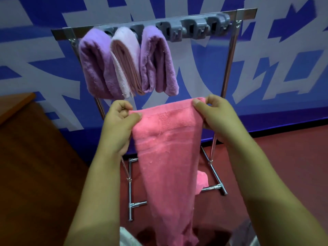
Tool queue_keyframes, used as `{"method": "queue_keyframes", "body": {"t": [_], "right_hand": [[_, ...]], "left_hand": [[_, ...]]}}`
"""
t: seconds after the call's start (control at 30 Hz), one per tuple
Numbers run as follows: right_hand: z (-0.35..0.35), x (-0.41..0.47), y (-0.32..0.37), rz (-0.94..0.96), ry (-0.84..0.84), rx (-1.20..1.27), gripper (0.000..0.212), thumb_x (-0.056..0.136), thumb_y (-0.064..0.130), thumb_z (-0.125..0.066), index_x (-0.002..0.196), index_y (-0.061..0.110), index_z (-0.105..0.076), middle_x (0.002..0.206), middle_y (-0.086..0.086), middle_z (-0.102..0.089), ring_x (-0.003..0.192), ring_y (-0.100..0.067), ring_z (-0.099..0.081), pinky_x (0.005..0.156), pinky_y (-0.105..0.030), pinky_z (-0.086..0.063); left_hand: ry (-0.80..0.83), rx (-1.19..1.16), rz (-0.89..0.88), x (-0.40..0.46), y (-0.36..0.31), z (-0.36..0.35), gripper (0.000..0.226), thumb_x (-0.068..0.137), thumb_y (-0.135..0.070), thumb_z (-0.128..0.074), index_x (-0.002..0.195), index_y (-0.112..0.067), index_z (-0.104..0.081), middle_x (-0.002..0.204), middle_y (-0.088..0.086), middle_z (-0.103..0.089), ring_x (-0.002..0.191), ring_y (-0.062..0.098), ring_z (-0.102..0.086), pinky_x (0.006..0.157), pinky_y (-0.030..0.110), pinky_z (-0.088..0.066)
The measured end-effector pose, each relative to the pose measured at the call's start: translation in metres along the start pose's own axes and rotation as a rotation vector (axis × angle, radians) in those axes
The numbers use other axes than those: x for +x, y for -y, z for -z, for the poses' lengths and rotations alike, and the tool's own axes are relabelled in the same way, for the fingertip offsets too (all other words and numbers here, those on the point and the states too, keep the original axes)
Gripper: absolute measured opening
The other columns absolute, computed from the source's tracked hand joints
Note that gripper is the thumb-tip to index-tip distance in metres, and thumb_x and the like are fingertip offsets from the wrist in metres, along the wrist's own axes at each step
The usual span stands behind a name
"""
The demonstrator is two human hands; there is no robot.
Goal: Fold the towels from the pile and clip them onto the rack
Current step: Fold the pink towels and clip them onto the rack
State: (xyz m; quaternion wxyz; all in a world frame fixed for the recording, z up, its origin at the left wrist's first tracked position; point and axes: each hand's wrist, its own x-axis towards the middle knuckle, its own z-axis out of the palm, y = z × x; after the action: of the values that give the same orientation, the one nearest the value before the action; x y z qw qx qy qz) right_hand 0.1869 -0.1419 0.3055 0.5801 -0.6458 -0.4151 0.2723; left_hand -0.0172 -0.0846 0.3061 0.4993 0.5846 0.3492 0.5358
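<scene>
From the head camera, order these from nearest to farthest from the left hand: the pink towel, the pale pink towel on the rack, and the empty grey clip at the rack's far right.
1. Pink towel, pinched by the left hand at its top corner.
2. Pale pink towel, hanging above, middle of three.
3. Far-right grey clip, up at the rack's right end.

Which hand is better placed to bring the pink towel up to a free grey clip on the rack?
Probably the right hand: it pinches the pink terry towel's corner just below the free grey plastic clips, while the left hand sits under the hung purple towels.
</scene>
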Motion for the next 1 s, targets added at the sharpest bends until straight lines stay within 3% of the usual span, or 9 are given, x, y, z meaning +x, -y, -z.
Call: {"method": "queue_keyframes", "body": {"t": [0.07,0.17,0.23,0.37,0.47,0.63,0.77,0.87,1.0], "right_hand": [[-0.009,0.0,0.003,0.03,-0.093,-0.07,0.025,0.086,0.034,-0.059,0.076,0.012,-0.054,0.065,-0.002,-0.057,0.063,-0.025,-0.062,0.071,-0.052,-0.057],[-0.018,-0.011,0.014,0.142,-0.149,-0.143,0.026,0.087,0.035,-0.058,0.075,0.013,-0.049,0.072,-0.01,-0.062,0.073,-0.03,-0.063,0.07,-0.042,-0.054],[-0.022,-0.022,0.018,0.232,-0.118,-0.175,0.027,0.088,0.034,-0.059,0.073,0.017,-0.045,0.064,-0.008,-0.059,0.06,-0.021,-0.054,0.058,-0.03,-0.044],[-0.025,-0.041,0.017,0.318,0.018,-0.133,0.023,0.089,0.03,-0.059,0.079,0.013,-0.049,0.054,-0.01,-0.054,0.05,-0.014,-0.042,0.049,-0.032,-0.037],[-0.021,-0.045,0.016,0.344,0.068,-0.088,0.018,0.09,0.03,-0.058,0.083,0.014,-0.056,0.064,-0.014,-0.06,0.056,-0.022,-0.049,0.055,-0.037,-0.046],[-0.013,-0.045,0.02,0.354,0.177,-0.125,0.019,0.096,0.029,-0.051,0.092,0.019,-0.067,0.076,0.003,-0.067,0.07,-0.009,-0.059,0.071,-0.033,-0.051],[-0.01,-0.045,0.021,0.322,0.315,-0.074,0.025,0.096,0.038,-0.044,0.095,0.026,-0.066,0.089,0.002,-0.07,0.089,-0.017,-0.065,0.086,-0.044,-0.052],[-0.008,-0.047,0.023,0.328,0.358,-0.118,0.026,0.097,0.034,-0.046,0.104,0.019,-0.066,0.091,0.006,-0.069,0.087,-0.009,-0.064,0.086,-0.038,-0.052],[-0.005,-0.045,0.021,0.327,0.415,-0.13,0.02,0.093,0.023,-0.056,0.111,0.017,-0.062,0.103,-0.004,-0.069,0.1,-0.02,-0.065,0.091,-0.045,-0.051]], "left_hand": [[-0.012,0.01,0.035,-0.003,-0.001,-0.011,0.034,0.084,0.014,-0.051,0.081,-0.02,-0.049,0.048,-0.01,-0.053,0.042,0.001,-0.045,0.042,0.016,-0.036],[0.033,0.006,0.028,-0.014,-0.011,-0.029,0.027,0.086,0.01,-0.053,0.08,-0.016,-0.053,0.048,-0.008,-0.051,0.04,0.002,-0.045,0.042,0.016,-0.041],[0.062,0.006,0.002,-0.02,-0.017,-0.041,0.023,0.086,0.007,-0.056,0.075,-0.013,-0.054,0.053,-0.002,-0.051,0.043,0.005,-0.048,0.048,0.019,-0.047],[0.105,0.011,-0.027,-0.031,-0.024,-0.053,0.017,0.085,-0.001,-0.062,0.073,-0.012,-0.059,0.069,0.009,-0.062,0.06,0.015,-0.059,0.063,0.029,-0.054],[0.122,0.004,-0.066,-0.036,-0.028,-0.053,0.014,0.085,-0.002,-0.063,0.075,-0.011,-0.062,0.068,0.004,-0.067,0.061,0.01,-0.063,0.065,0.024,-0.057],[0.18,-0.012,-0.111,-0.037,-0.034,-0.05,0.016,0.087,0.001,-0.058,0.079,-0.011,-0.066,0.066,-0.002,-0.071,0.066,0.009,-0.066,0.076,0.031,-0.058],[0.228,-0.029,-0.105,-0.035,-0.034,-0.047,0.02,0.09,0.004,-0.053,0.084,-0.009,-0.067,0.071,-0.002,-0.071,0.07,0.009,-0.067,0.074,0.027,-0.058],[0.254,-0.01,-0.099,-0.035,-0.034,-0.045,0.023,0.092,0.003,-0.049,0.089,-0.01,-0.067,0.08,0.0,-0.074,0.079,0.013,-0.07,0.072,0.022,-0.055],[0.286,0.094,-0.141,-0.033,-0.034,-0.04,0.026,0.092,0.004,-0.05,0.091,-0.015,-0.068,0.081,-0.005,-0.073,0.083,0.008,-0.07,0.075,0.02,-0.055]]}}
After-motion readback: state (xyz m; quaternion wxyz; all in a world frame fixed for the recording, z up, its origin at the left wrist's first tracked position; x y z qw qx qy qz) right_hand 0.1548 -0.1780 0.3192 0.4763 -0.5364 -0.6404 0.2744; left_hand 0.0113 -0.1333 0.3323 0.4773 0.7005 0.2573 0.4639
